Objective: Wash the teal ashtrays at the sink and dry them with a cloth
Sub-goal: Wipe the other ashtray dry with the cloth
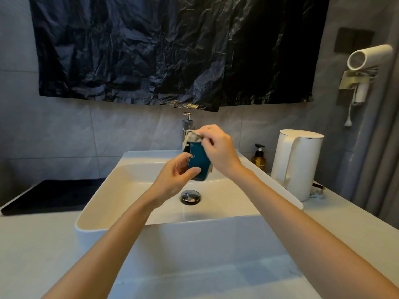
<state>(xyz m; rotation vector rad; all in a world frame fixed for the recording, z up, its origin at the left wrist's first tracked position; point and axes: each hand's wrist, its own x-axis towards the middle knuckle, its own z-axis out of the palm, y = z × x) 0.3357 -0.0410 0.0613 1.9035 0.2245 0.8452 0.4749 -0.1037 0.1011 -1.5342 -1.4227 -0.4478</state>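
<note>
Drying a teal ashtray (pixel 199 162) over the sink (pixel 103 190)

My left hand (pixel 172 180) pinches the ashtray on its edge, thumb on the near face and fingers curled behind it, holding it above the chrome drain plug (pixel 190 197). My right hand (pixel 218 152) has its fingers curled around a pale cloth (pixel 195 137), pressed to the ashtray's top rim just in front of the faucet (pixel 187 126). To the right, an amber pump bottle (pixel 259 158) (its label is too small to read) stands beside an unmarked white kettle (pixel 298 165).
</note>
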